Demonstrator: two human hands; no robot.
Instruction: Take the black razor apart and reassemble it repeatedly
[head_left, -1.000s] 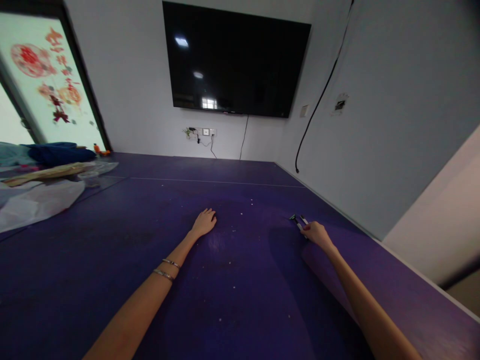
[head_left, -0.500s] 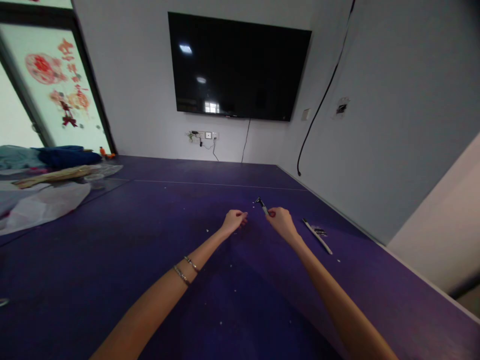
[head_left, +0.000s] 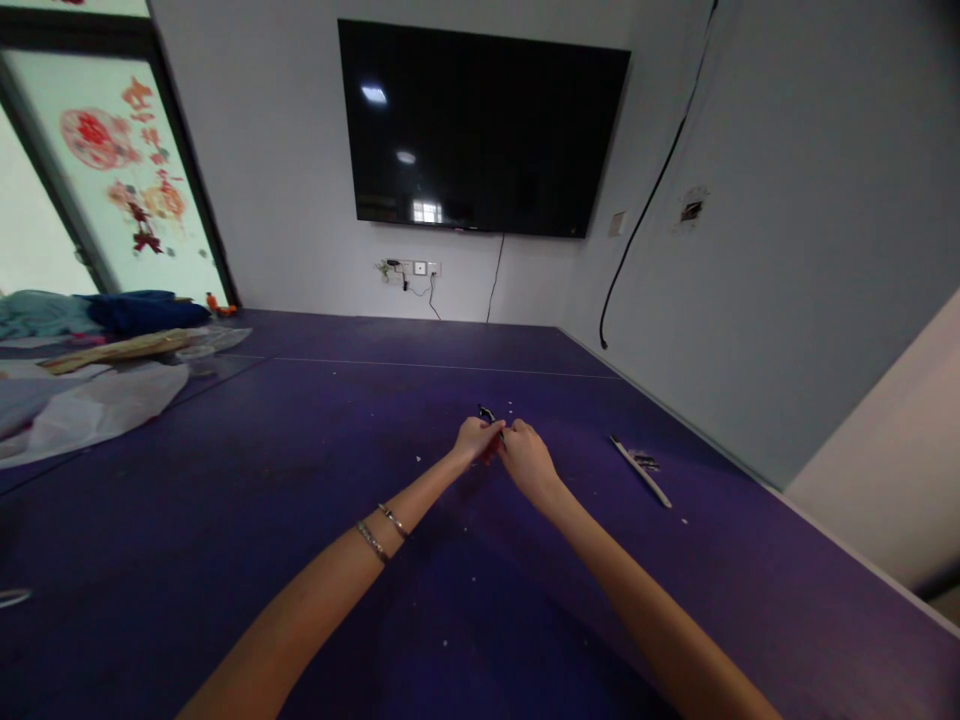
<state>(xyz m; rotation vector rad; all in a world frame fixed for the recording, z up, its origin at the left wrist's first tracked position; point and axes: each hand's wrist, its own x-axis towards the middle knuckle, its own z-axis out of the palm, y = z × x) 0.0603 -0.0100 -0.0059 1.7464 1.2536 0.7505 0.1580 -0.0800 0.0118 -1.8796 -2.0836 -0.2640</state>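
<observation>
My right hand (head_left: 527, 458) is closed around a small slim tool (head_left: 486, 412). Its dark, hooked-looking head pokes out past the fingers, while the handle is mostly covered by them. Right against it, my left hand (head_left: 474, 440) has its fingers pinched together near the tool. Whatever those left fingers hold is hidden. Both hands are held just over the purple tabletop (head_left: 360, 640). To the right of my right hand lies a long, thin grey rod with a dark tip (head_left: 641, 472). Several small dark pieces (head_left: 646, 462) rest beside that rod.
Clear plastic sheeting (head_left: 112, 410), a tan strip (head_left: 120, 350) and dark blue cloth (head_left: 146, 312) lie at the left. Small white bits (head_left: 445, 643) are scattered over the surface. A black cable (head_left: 645, 205) hangs down the right wall, and a television (head_left: 480, 130) is mounted ahead.
My right hand has moved left with the tool, bringing it from apart to against my left hand. The tool's head now shows above the left fingers.
</observation>
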